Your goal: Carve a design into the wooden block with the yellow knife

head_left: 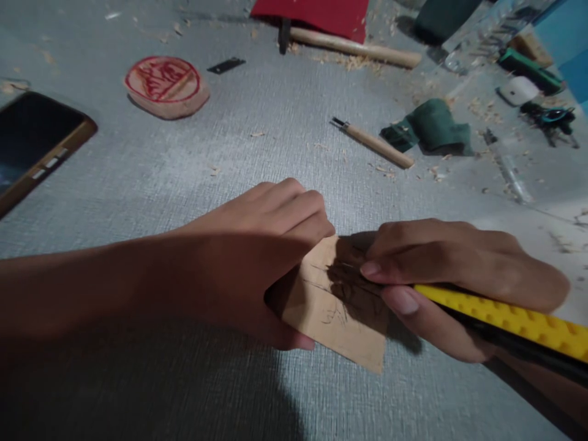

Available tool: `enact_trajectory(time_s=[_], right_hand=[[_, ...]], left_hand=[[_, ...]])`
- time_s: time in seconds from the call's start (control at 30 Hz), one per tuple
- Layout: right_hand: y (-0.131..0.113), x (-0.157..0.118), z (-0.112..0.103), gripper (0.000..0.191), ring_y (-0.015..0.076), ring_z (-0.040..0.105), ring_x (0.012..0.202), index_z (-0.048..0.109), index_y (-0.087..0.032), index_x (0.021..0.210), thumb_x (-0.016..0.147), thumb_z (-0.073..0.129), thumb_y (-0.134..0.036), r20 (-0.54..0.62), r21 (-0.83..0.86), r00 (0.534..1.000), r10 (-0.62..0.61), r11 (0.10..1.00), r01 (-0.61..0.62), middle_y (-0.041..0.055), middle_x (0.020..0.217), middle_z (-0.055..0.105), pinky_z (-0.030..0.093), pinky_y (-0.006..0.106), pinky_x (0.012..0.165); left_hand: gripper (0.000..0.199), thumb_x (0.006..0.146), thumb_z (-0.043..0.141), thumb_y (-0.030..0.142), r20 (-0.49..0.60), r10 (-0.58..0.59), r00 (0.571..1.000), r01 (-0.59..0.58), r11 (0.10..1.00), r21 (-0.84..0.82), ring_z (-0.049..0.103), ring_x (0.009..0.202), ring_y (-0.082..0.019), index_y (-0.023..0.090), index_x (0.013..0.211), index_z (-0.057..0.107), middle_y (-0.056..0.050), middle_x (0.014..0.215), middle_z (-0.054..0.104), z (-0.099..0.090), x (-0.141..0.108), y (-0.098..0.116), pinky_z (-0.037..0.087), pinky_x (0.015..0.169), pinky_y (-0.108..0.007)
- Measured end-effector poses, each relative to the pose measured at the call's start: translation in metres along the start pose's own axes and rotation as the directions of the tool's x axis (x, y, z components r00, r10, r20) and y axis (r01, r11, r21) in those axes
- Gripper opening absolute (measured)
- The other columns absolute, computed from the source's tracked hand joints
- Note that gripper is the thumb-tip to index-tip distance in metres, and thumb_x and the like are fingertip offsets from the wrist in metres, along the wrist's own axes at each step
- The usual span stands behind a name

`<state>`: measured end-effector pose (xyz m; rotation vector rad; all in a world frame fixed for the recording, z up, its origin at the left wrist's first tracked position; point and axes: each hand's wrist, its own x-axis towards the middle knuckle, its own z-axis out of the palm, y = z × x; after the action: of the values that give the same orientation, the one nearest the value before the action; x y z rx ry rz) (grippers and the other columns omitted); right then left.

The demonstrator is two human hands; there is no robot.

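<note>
A small wooden block with dark line markings on its upper face lies on the grey textured table. My left hand is closed around the block's left end, thumb at the near side and fingers at the far side. In my right hand is a yellow and black utility knife, pinched between thumb and fingers. Its front end points at the marked face, where the hand's shadow falls. I cannot make out whether the blade touches the wood.
At the left lies a phone. Farther back are a carved wooden piece with red markings, a loose blade, a hammer and a carving chisel. Green sandpaper, keys and wood shavings lie at the right.
</note>
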<state>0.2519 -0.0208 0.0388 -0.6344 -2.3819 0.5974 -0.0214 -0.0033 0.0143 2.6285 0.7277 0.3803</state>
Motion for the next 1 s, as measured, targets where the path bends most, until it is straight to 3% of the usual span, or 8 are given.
enact_trajectory(time_s=[0.13,0.27,0.33,0.43,0.6,0.77,0.9,1.0], right_hand=[[0.004,0.003,0.005,0.008,0.0092,0.083,0.096,0.074,-0.014,0.114,0.105,0.074,-0.014,-0.023,0.054,0.999,-0.044,0.998,0.045,0.0071,0.099,0.083,0.066,0.013,0.084],[0.011,0.005,0.012,0.015,0.0122,0.084,0.100,0.077,-0.013,0.114,0.103,0.081,-0.023,-0.022,0.037,0.995,-0.101,0.994,0.102,0.0077,0.102,0.084,0.069,0.017,0.087],[0.011,0.005,0.012,0.017,0.0139,0.085,0.098,0.077,-0.013,0.114,0.100,0.084,-0.020,0.007,0.055,0.994,-0.107,0.993,0.106,0.0082,0.101,0.084,0.069,0.018,0.084],[0.007,0.003,0.007,0.018,0.0121,0.083,0.093,0.076,-0.012,0.110,0.096,0.078,-0.001,-0.027,0.081,1.000,-0.009,0.997,0.011,0.0066,0.091,0.081,0.068,0.016,0.083],[0.004,-0.004,-0.003,0.020,0.0090,0.079,0.076,0.071,-0.020,0.107,0.097,0.066,-0.003,0.028,-0.067,0.998,0.056,0.996,-0.054,0.0053,0.089,0.080,0.060,0.012,0.062],[0.003,0.000,-0.001,0.026,0.0119,0.081,0.083,0.070,-0.020,0.106,0.092,0.070,0.002,0.009,-0.006,1.000,-0.017,1.000,0.017,0.0050,0.087,0.079,0.066,0.016,0.072],[0.003,0.003,0.005,0.016,0.0089,0.082,0.096,0.073,-0.015,0.113,0.101,0.074,-0.005,0.024,0.036,0.999,-0.021,0.999,0.020,0.0058,0.096,0.082,0.066,0.013,0.086],[0.007,0.003,0.011,0.007,0.0088,0.082,0.099,0.075,-0.010,0.111,0.104,0.075,-0.011,-0.034,0.067,0.996,-0.084,0.994,0.086,0.0090,0.099,0.082,0.065,0.014,0.089]], left_hand=[[0.070,0.077,0.093,0.070,0.020,-0.011,1.000,0.012,1.000,-0.029,0.060,0.118,-0.033,0.017,0.114,0.066,-0.012,0.132,0.066,-0.002,0.000,0.002,0.054,0.095,-0.052],[0.070,0.075,0.091,0.075,-0.008,-0.009,1.000,0.008,0.999,-0.037,0.061,0.121,-0.035,0.021,0.112,0.066,-0.012,0.135,0.068,0.001,-0.001,0.000,0.055,0.094,-0.054],[0.071,0.074,0.092,0.076,-0.011,-0.010,1.000,0.009,0.999,-0.034,0.061,0.120,-0.035,0.021,0.112,0.066,-0.012,0.134,0.068,0.001,0.000,0.000,0.055,0.094,-0.054],[0.072,0.074,0.093,0.073,0.022,-0.014,1.000,0.014,1.000,-0.026,0.060,0.118,-0.034,0.018,0.111,0.066,-0.012,0.132,0.067,-0.001,0.001,0.001,0.054,0.094,-0.053],[0.073,0.074,0.096,0.070,0.037,-0.023,0.999,0.024,1.000,-0.020,0.059,0.117,-0.032,0.017,0.113,0.065,-0.011,0.130,0.066,-0.005,0.002,0.004,0.054,0.095,-0.052],[0.072,0.076,0.093,0.072,0.021,-0.009,1.000,0.010,1.000,-0.026,0.060,0.117,-0.032,0.017,0.115,0.066,-0.011,0.130,0.067,-0.002,0.001,0.002,0.055,0.094,-0.053],[0.071,0.072,0.093,0.074,-0.001,-0.018,1.000,0.018,0.999,-0.037,0.061,0.117,-0.034,0.021,0.110,0.065,-0.010,0.130,0.068,0.001,0.000,0.000,0.056,0.092,-0.054],[0.070,0.073,0.091,0.076,-0.012,-0.016,1.000,0.016,0.999,-0.039,0.062,0.121,-0.036,0.023,0.110,0.065,-0.011,0.134,0.068,0.003,-0.001,-0.001,0.057,0.092,-0.056]])
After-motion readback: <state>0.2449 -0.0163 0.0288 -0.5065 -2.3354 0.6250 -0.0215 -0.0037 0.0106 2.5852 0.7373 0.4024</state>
